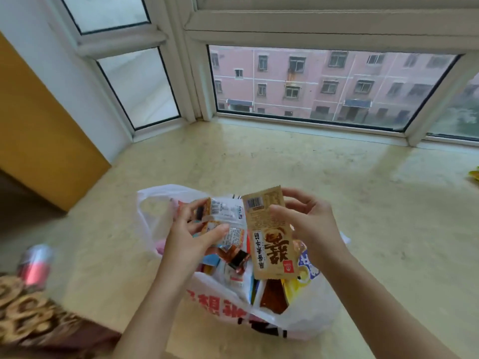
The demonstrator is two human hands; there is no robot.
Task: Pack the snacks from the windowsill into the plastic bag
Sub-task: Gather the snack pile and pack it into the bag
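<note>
Right hand [305, 221]: pinches tan packet [269, 234], held over the bag to drop in.
Left hand [191, 229]: grips small white packets [225, 211], 9 o'clock of it.
Plastic bag [298, 314]: open on windowsill [337, 177], nearly full.

A white-framed bay window [324, 81] faces a pink building [311, 84] in grey daylight, above a pale marble sill [259, 161] beside a yellow wall [39, 130].

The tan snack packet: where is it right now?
In the head view, centre: the tan packet is held by the right hand above the open plastic bag, beside the left hand's white packet.
</note>
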